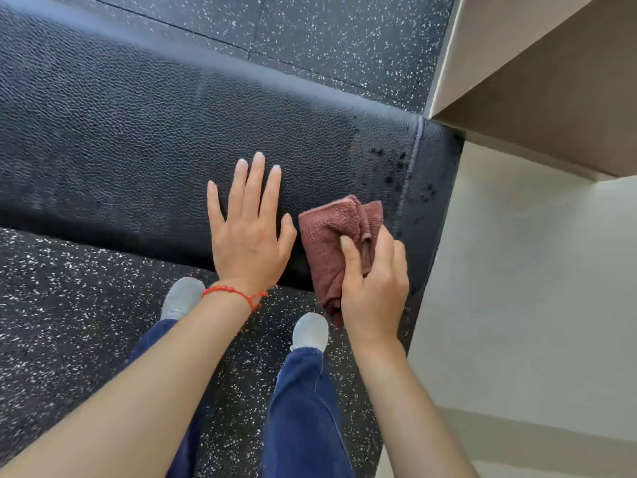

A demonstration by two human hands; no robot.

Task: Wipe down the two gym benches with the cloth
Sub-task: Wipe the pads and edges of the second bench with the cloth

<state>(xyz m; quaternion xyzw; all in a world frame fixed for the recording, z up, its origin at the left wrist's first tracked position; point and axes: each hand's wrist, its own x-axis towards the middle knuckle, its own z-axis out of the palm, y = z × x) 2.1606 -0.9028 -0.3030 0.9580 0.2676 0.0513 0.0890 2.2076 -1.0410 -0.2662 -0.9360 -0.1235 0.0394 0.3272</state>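
Observation:
A black padded gym bench (138, 139) runs across the view from the left to its end at the right. My left hand (248, 229) lies flat on the bench pad near its front edge, fingers straight and spread. My right hand (374, 281) grips a folded reddish-brown cloth (331, 236) just to the right of it, over the bench's front edge. Dark wet-looking spots (393, 167) dot the pad near the seam at the right end. Only one bench is in view.
Black rubber flooring with white flecks (69, 305) lies in front of and behind the bench. A pale wall with a beige ledge (534, 236) stands right against the bench's right end. My legs in blue trousers and grey shoes (310, 331) are in front of the bench.

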